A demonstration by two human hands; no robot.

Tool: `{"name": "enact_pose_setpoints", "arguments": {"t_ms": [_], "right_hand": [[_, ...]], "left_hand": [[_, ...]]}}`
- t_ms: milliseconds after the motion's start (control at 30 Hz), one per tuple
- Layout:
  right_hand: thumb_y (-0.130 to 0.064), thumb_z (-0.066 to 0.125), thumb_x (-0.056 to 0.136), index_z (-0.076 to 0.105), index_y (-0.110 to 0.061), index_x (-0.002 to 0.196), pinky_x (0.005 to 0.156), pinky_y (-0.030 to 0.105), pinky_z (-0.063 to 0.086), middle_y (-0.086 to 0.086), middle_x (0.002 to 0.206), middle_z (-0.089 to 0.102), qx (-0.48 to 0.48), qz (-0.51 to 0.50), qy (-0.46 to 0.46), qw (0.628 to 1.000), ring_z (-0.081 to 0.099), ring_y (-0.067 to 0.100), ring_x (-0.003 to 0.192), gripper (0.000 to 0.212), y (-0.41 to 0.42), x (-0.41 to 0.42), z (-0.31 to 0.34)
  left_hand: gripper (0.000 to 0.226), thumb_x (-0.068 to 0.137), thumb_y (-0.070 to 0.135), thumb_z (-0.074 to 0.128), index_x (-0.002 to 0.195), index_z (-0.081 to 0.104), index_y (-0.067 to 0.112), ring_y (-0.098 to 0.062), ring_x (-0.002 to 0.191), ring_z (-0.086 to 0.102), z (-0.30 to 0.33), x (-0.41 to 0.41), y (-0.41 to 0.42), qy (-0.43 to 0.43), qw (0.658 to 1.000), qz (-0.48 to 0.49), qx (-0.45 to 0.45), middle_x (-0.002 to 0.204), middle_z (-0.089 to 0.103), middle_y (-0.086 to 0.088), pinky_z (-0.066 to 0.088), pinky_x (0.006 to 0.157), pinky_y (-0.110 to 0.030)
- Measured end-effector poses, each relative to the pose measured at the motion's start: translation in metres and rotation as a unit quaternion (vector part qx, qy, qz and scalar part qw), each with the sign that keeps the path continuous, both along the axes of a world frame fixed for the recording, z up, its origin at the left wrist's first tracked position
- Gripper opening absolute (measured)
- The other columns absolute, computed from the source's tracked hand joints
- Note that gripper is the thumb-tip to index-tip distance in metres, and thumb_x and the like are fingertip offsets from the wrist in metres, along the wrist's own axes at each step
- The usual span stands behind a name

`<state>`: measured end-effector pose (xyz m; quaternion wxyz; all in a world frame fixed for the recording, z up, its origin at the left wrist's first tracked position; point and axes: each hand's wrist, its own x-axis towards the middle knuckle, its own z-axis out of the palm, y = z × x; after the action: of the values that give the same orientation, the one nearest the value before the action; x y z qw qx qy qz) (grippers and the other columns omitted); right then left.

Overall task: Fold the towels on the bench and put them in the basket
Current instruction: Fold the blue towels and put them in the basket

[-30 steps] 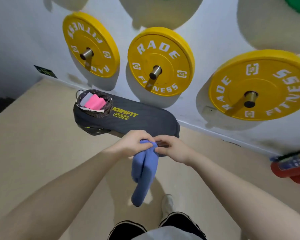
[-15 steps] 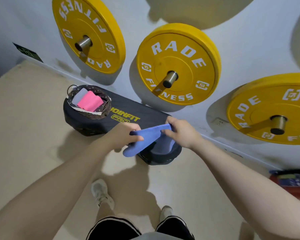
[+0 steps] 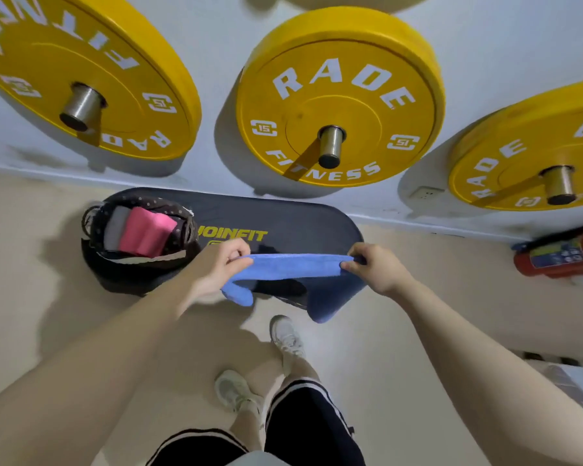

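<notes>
Closest to me are my black shorts (image 3: 303, 432) and my two pale sneakers (image 3: 285, 334) on the beige floor (image 3: 31, 314). Beyond them, my left hand (image 3: 216, 267) pinches one end of the blue towel (image 3: 290, 269), fingers closed tight on the cloth, and my right hand (image 3: 374, 269) pinches the other end the same way. The towel is stretched flat between them above the near edge of the bench (image 3: 300, 223), towards its right end, with a corner drooping below each hand; the right one hangs lower, past the bench edge. I cannot tell whether the cloth touches the pad.

The bench is a dark padded one with yellow JOINFIT lettering. On its left end sits the woven basket (image 3: 95, 227), holding a folded pink towel (image 3: 145, 232) with a grey towel (image 3: 115, 228) just beside it on the left.

Farther back, against the pale wall (image 3: 216, 35), three yellow weight plates (image 3: 337, 95) hang on metal pegs. A red fire extinguisher (image 3: 559, 253) lies on the floor at the far right.
</notes>
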<state>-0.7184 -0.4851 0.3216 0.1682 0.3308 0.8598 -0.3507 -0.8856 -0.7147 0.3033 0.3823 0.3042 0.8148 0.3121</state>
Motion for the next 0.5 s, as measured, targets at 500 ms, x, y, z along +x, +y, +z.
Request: {"name": "enact_pose_setpoints", "arguments": {"t_ms": [500], "right_hand": [[-0.011,0.043,0.093,0.061,-0.005,0.108,0.067,0.028,0.037,0.017,0.105,0.066,0.08,0.023,-0.042,0.996,0.058,0.034,0.095,0.024,0.092,-0.156,-0.306]], "left_hand": [[0.025,0.086,0.013,0.06,0.068,0.052,0.029,-0.024,0.072,0.051,-0.298,-0.132,0.09,0.045,0.99,0.128,-0.031,0.072,0.057,-0.002,0.038,0.067,-0.03]]}}
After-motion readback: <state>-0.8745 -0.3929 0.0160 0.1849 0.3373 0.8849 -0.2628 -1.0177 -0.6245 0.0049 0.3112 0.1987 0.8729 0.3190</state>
